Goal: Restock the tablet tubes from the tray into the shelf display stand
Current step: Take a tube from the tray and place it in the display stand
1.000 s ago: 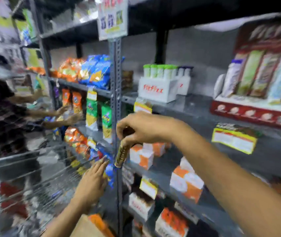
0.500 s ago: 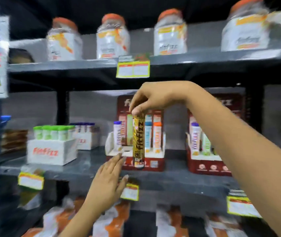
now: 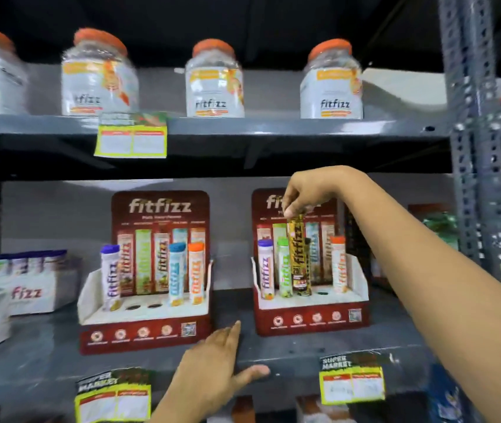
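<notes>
Right hand (image 3: pixel 305 193) pinches the gold tablet tube (image 3: pixel 299 254) by its cap, upright, so we can drop it straight into a free hole of the right display stand (image 3: pixel 310 315); left hand (image 3: pixel 212 364) flat, holding nothing, bracing on the shelf (image 3: pixel 288 346)

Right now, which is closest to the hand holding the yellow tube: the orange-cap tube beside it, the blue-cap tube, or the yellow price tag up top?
From the right hand:
1. Orange-cap tube, same stand, just right.
2. Blue-cap tube, left stand.
3. Yellow price tag, upper shelf edge, far left.
</notes>
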The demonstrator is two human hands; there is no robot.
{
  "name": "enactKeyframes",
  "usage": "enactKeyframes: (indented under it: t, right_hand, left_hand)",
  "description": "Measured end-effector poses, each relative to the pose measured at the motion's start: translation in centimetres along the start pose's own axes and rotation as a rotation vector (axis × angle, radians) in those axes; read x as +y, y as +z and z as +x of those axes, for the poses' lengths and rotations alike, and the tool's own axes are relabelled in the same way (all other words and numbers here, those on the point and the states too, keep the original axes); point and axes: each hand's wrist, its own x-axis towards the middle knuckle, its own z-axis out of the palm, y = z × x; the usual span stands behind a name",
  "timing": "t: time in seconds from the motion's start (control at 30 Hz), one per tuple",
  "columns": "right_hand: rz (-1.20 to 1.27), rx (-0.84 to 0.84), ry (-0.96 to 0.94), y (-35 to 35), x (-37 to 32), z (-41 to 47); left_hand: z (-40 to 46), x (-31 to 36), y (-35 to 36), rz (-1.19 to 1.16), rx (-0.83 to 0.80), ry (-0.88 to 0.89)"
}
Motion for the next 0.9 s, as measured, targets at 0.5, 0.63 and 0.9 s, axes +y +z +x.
enactKeyframes:
  t: [0.5, 0.63, 0.9]
  right_hand:
    - [-0.136, 0.035, -0.005, 1.8, 2.0, 0.6]
    - [0.033, 0.112, -0.25, -0.4, -3.8, 0.5]
    - [0.302, 0.148, -0.448, 2.8, -13.8, 6.8]
  left_hand:
    - [-0.4, 1.3, 0.6, 0.036, 0.122, -0.059]
    - [-3.4, -1.2, -1.5, 0.055, 0.241, 0.017]
    - [-10.0, -13.8, -5.3, 0.125, 0.434, -0.411]
